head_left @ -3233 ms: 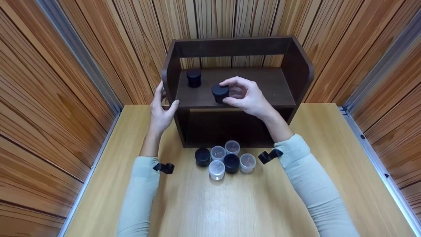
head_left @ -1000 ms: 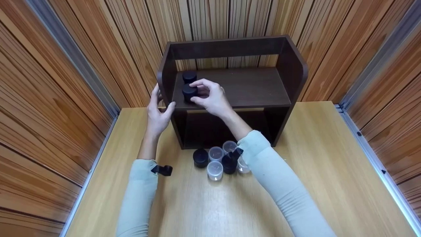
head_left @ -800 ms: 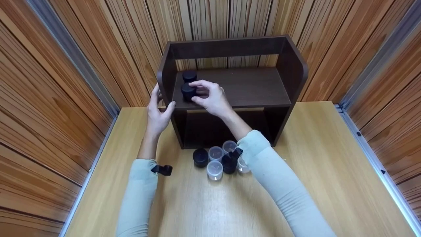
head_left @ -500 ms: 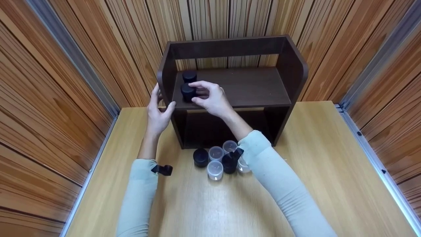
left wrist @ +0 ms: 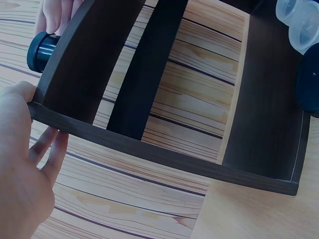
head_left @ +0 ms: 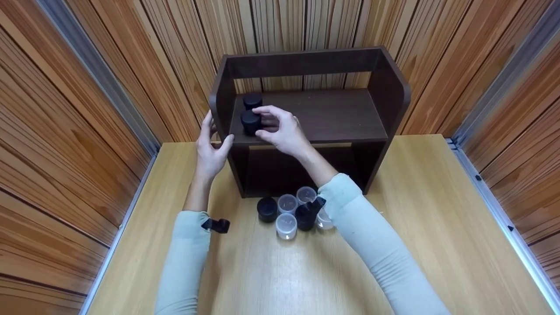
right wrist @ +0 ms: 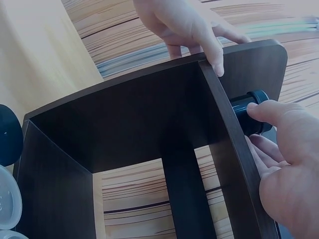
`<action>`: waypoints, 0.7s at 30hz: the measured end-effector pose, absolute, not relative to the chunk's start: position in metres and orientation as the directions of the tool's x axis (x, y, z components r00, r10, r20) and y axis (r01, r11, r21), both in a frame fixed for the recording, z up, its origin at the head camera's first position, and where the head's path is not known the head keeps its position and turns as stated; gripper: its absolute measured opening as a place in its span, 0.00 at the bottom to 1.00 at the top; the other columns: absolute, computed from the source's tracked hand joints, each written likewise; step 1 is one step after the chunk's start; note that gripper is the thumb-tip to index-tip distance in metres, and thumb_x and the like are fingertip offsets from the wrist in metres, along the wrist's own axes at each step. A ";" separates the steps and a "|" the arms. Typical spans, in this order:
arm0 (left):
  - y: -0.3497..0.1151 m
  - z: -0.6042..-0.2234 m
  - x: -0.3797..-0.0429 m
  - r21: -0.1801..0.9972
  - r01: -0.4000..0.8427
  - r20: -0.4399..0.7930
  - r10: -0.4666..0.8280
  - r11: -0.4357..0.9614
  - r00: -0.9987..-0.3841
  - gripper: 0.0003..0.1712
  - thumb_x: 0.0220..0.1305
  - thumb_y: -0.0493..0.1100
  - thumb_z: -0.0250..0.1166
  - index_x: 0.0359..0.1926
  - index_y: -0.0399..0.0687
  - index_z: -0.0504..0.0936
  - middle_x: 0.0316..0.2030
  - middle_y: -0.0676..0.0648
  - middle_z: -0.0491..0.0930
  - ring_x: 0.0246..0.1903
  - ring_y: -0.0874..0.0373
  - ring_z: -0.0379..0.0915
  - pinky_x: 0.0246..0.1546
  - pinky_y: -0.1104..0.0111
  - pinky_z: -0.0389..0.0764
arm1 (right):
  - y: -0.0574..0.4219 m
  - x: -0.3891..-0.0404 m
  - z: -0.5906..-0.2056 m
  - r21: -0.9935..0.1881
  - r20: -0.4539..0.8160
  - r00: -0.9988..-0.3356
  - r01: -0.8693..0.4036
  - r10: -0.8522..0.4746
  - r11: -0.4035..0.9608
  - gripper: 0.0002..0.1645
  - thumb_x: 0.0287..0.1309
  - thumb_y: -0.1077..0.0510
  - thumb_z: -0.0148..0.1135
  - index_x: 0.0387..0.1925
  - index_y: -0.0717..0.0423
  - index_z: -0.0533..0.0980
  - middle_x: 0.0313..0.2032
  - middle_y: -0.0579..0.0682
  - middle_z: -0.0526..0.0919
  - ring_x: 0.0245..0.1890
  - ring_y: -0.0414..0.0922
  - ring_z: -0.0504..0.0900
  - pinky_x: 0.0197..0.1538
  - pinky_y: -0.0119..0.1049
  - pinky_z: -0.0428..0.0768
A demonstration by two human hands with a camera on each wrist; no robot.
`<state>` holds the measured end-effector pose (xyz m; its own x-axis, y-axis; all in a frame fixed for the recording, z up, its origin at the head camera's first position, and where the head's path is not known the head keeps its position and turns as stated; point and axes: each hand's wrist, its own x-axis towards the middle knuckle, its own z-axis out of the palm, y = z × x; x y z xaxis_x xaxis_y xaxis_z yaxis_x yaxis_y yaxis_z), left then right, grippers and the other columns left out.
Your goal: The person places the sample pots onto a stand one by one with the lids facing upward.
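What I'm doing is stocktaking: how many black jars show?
4: one black jar in the right hand, another behind it on the upper shelf, two on the table. Some may be hidden.

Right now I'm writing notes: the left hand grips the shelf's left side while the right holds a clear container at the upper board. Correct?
The colour is wrong: the head view shows the right hand holding a black container at the upper board. The left hand does grip the shelf's left side.
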<state>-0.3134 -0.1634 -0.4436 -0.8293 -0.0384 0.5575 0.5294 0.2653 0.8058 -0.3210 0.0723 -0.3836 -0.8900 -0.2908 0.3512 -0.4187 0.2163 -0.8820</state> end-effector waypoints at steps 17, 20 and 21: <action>-0.162 -0.442 -0.313 0.794 0.542 0.573 -0.040 0.276 -0.819 0.45 0.74 0.33 0.70 0.87 0.39 0.63 0.78 0.35 0.76 0.71 0.38 0.79 0.54 0.73 0.86 | 0.084 -0.307 -0.394 -0.850 0.479 -0.849 -0.512 -0.224 0.125 0.33 0.66 0.69 0.77 0.71 0.63 0.80 0.72 0.62 0.84 0.73 0.57 0.85 0.69 0.49 0.89; -0.162 -0.443 -0.313 0.785 0.550 0.584 -0.045 0.285 -0.810 0.45 0.73 0.32 0.70 0.86 0.38 0.63 0.80 0.35 0.75 0.72 0.36 0.78 0.55 0.73 0.85 | 0.086 -0.304 -0.395 -0.848 0.489 -0.843 -0.520 -0.223 0.106 0.32 0.67 0.70 0.75 0.71 0.65 0.80 0.72 0.63 0.84 0.74 0.58 0.85 0.68 0.49 0.90; -0.162 -0.443 -0.313 0.785 0.550 0.584 -0.044 0.285 -0.811 0.45 0.73 0.32 0.70 0.86 0.38 0.63 0.80 0.35 0.75 0.72 0.35 0.78 0.53 0.74 0.85 | 0.087 -0.303 -0.396 -0.847 0.493 -0.841 -0.523 -0.223 0.099 0.32 0.67 0.70 0.75 0.71 0.65 0.79 0.72 0.63 0.84 0.73 0.58 0.85 0.68 0.48 0.90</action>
